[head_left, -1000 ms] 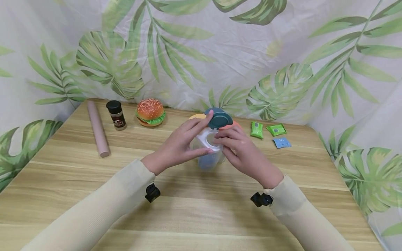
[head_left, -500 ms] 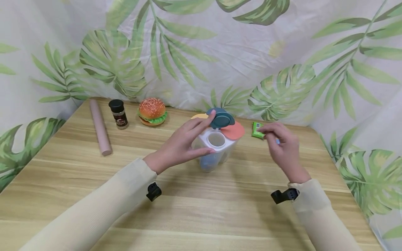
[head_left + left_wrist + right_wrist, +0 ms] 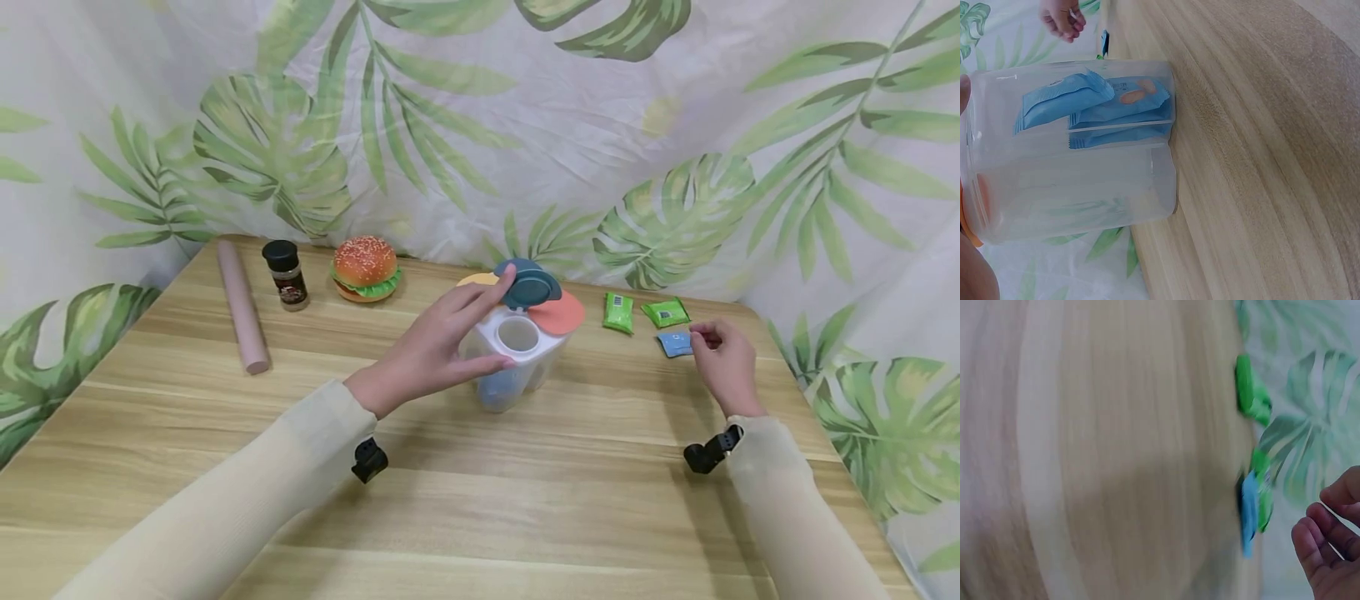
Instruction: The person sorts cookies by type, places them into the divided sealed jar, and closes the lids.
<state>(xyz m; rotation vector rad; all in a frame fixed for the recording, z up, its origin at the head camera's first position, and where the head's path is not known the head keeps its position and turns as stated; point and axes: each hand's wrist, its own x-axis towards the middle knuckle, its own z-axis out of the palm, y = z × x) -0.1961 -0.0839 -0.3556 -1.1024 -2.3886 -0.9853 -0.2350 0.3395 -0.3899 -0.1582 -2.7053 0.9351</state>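
My left hand (image 3: 438,346) holds the top of a clear plastic storage container (image 3: 501,385), its index finger against the raised teal flap lid (image 3: 529,287) and its thumb along the front rim. Below that lid the round opening (image 3: 518,334) is uncovered. Through the container's wall in the left wrist view, several blue snack packets (image 3: 1119,103) show in one compartment. Over at the right, my right hand (image 3: 726,367) hovers by a single blue packet (image 3: 676,344) on the table. The right wrist view shows its bent fingertips (image 3: 1307,540) apart from that packet, with nothing between them.
Two green packets, one left (image 3: 618,313) and one right (image 3: 666,312), lie behind the blue one. A toy hamburger (image 3: 365,268), a black-capped spice jar (image 3: 286,277) and a pinkish rod (image 3: 242,308) stand or lie at the left. A leaf-patterned cloth (image 3: 450,125) hangs behind the table.
My right hand has left the container's opening and moved right to the loose blue packet. My left hand stays on the container, and the teal lid is still raised.
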